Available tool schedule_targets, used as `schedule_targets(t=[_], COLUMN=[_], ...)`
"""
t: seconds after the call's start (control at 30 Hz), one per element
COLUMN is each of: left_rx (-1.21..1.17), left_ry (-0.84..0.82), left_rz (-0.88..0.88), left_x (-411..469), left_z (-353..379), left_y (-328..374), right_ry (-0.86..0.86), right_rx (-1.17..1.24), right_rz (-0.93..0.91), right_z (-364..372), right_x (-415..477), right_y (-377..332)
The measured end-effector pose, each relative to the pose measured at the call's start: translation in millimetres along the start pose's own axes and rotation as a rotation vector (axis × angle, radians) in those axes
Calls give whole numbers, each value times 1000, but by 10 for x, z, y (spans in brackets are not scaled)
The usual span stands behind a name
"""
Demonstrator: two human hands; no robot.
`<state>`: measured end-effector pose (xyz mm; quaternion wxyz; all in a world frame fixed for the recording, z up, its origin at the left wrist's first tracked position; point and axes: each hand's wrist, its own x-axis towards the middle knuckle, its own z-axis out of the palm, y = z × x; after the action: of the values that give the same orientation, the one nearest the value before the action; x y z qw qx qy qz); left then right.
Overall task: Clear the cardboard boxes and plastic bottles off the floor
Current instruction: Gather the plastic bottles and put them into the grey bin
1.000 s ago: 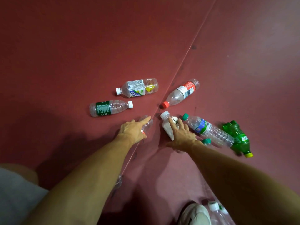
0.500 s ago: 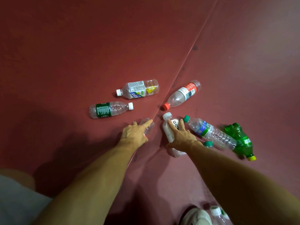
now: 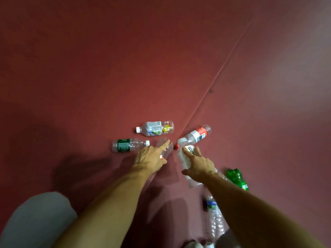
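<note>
Spreading over the whole view, the dark red floor carried a loose group of plastic bottles, all lying on their sides. The left hand had its grip closed around a clear bottle. Just beside it, the right hand held a white-capped bottle in its grip. Near them lay a green-label bottle, a yellow-marked bottle, a red-label bottle and, partly behind the right arm, a green bottle.
</note>
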<state>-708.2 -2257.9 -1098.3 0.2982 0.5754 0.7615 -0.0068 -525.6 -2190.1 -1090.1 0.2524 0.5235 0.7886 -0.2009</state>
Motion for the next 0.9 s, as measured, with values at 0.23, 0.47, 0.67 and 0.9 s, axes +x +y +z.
schedule_targets(t=[0.23, 0.47, 0.67, 0.9], left_rx=[-40, -107, -154, -198], left_ry=[118, 207, 361, 525], left_rz=[-98, -223, -385, -654], left_x=[-1102, -2539, -3662, -4971], left_z=[-2122, -4182, -5240, -5683], left_y=[384, 571, 495, -152], right_ry=[85, 123, 182, 242], right_rx=[15, -22, -107, -240], right_rz=[-93, -212, -396, -680], right_z=[-2116, -3955, -4917, -5247], right_x=[-1166, -2562, -3344, -3963], right_y=[-591, -1365, -1996, -3278])
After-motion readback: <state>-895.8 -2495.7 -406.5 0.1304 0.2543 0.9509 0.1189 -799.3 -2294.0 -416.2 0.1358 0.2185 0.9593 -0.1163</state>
